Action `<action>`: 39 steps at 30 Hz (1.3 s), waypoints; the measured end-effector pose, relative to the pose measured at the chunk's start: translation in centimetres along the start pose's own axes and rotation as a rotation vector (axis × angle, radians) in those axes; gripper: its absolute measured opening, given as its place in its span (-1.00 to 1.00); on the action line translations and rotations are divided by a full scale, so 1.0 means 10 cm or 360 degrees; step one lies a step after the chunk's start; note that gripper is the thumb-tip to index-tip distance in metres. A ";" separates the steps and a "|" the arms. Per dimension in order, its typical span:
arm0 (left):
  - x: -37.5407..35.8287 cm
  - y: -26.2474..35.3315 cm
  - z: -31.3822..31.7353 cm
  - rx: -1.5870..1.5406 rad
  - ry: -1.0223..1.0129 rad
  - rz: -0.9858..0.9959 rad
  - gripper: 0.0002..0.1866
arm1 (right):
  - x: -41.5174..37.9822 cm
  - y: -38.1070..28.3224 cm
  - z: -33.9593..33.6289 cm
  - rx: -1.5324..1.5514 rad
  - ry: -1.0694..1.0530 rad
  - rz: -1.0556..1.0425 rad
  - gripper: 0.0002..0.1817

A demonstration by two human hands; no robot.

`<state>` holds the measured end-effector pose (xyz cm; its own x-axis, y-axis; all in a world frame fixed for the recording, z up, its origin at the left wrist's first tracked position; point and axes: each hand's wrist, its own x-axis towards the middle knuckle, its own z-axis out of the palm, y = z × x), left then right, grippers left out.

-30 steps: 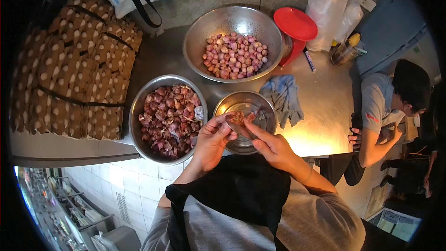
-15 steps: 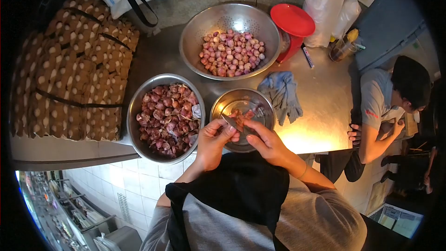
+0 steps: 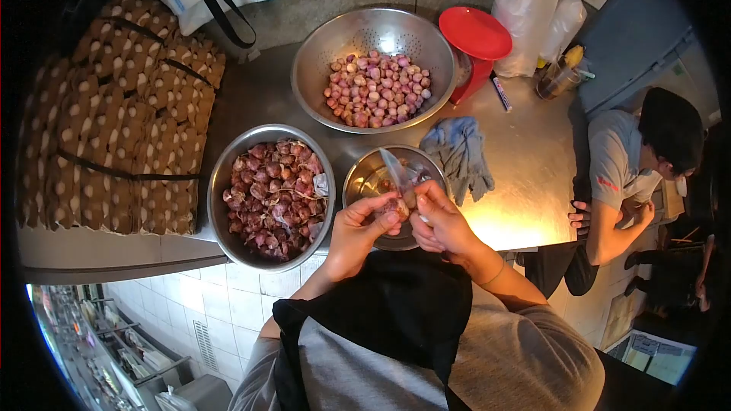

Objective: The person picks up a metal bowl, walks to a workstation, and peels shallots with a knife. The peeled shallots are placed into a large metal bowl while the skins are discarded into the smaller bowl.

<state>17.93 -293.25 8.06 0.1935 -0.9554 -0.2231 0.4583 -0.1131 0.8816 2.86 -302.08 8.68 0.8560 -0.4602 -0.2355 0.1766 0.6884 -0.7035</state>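
My left hand [image 3: 362,232] pinches a reddish shallot [image 3: 393,211] between thumb and fingertips, above the small steel bowl [image 3: 352,183]. In my right hand [image 3: 443,221] is a small knife [image 3: 396,167], its blade tilted up and to the left over that bowl. The knife's handle is mostly covered by my fingers. Left of my hands, a steel bowl [image 3: 215,217] is full of unpeeled shallots [image 3: 266,183]. Beyond them, a large steel colander [image 3: 312,53] contains peeled pinkish shallots [image 3: 377,90].
Stacked egg trays [image 3: 122,122] stand on the left. Grey-blue gloves [image 3: 461,156] lie right of the small bowl. Behind are a red scale [image 3: 476,34], a marker [image 3: 502,94], plastic bags [image 3: 529,19] and a cup [image 3: 558,81]. A person [image 3: 613,152] leans at the table's right end.
The knife blade has swung from low beside my left fingers to pointing up over the small bowl. My right fingers have curled around its handle, and the shallot now shows in my left fingertips.
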 end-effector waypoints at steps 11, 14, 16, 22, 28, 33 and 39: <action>0.09 -0.03 0.03 -0.0273 0.0100 -0.0183 -0.67 | 0.04 0.09 0.08 -0.0592 0.0220 -0.0356 -0.86; 0.10 -0.06 -0.02 -0.0233 0.0016 -0.0178 -0.71 | 0.01 -0.01 0.10 -0.0306 0.0119 -0.0146 -0.84; 0.10 -0.04 -0.01 -0.0226 -0.0011 -0.0125 -0.72 | -0.04 -0.11 0.11 -0.0041 0.0046 0.0034 -0.83; 0.04 0.11 0.02 -0.0372 -0.0165 -0.0114 -0.71 | -0.01 -0.20 -0.14 -0.0273 0.0362 -0.0155 -0.81; 0.07 0.05 -0.07 -0.0752 -0.0197 -0.0221 -0.65 | -0.06 -0.19 -0.04 -0.0587 0.0322 -0.0291 -0.58; 0.08 0.15 -0.02 -0.0913 -0.0158 -0.0310 -0.69 | -0.09 -0.08 -0.08 -0.0580 0.0136 -0.0107 -0.56; 0.12 0.11 -0.11 -0.1069 -0.0198 -0.0256 -0.75 | -0.10 0.01 -0.01 -0.1002 0.0093 -0.0280 -0.53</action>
<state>19.62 -294.25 8.31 -0.0038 -0.9696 -0.2447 0.9174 -0.1007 0.3850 1.99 -301.64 8.78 0.8092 -0.5782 -0.1047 -0.0218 0.1485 -0.9887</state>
